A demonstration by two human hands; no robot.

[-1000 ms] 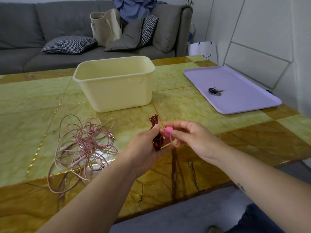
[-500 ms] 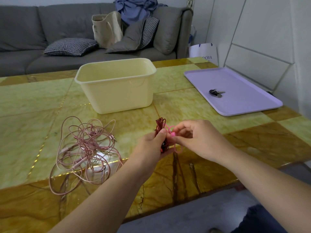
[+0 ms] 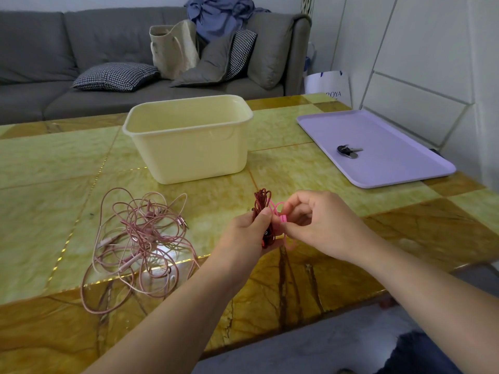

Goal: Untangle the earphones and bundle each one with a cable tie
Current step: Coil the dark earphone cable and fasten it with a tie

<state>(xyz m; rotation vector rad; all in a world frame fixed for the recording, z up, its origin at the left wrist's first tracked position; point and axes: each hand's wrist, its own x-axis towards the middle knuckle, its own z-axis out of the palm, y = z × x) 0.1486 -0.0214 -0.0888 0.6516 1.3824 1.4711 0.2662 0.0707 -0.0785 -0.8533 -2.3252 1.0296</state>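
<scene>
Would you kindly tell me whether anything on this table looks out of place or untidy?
The pink earphones lie left on the table in a loose snarl, loops crossing each other, not yet bundled. A set of keys sits alone on the purple tray, unrelated to the cables.

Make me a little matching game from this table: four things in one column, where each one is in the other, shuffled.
1 red earphones
2 pink earphones
3 keys
4 pink cable tie

a on the purple tray
b tangled on the table
c gripped in the left hand
d pinched by the right hand

Pairs: 1-c, 2-b, 3-a, 4-d
</scene>
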